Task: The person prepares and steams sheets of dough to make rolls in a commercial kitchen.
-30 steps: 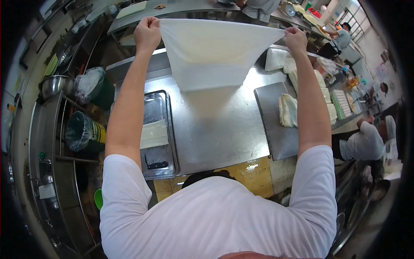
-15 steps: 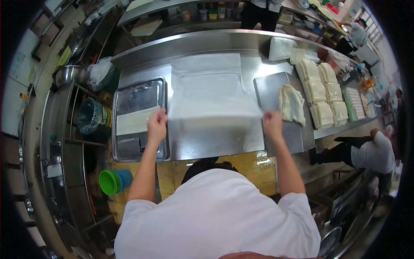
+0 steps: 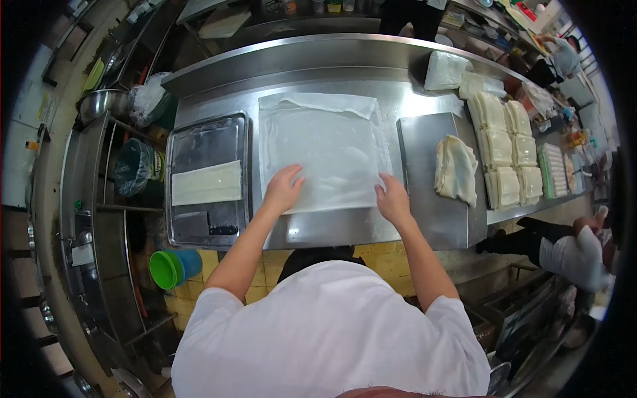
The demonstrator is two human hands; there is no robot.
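Note:
A thin, translucent white sheet (image 3: 325, 149) lies spread on the steel table, with its far edge folded and wrinkled. On its near left part rests my left hand (image 3: 284, 190), fingers apart. My right hand (image 3: 393, 199) is at the near right corner of the sheet, with thumb and fingers apart. To the left, a dark metal tray (image 3: 206, 136) holds a folded white strip (image 3: 207, 183) and a black-handled knife (image 3: 223, 230). A crumpled, cream-coloured folded cloth-like sheet (image 3: 456, 169) sits on a raised metal board (image 3: 421, 152) at the right.
Stacks of pale folded sheets (image 3: 504, 149) stand at the far right beside a white package (image 3: 448, 71). A raised steel ledge (image 3: 298, 53) runs along the back. Green and blue buckets (image 3: 166, 268) are on the floor at left. A person (image 3: 570, 252) is at the right.
The blurred sheet stretched between my two hands now lies flat on the table. Both hands have moved inward and their fingers have opened.

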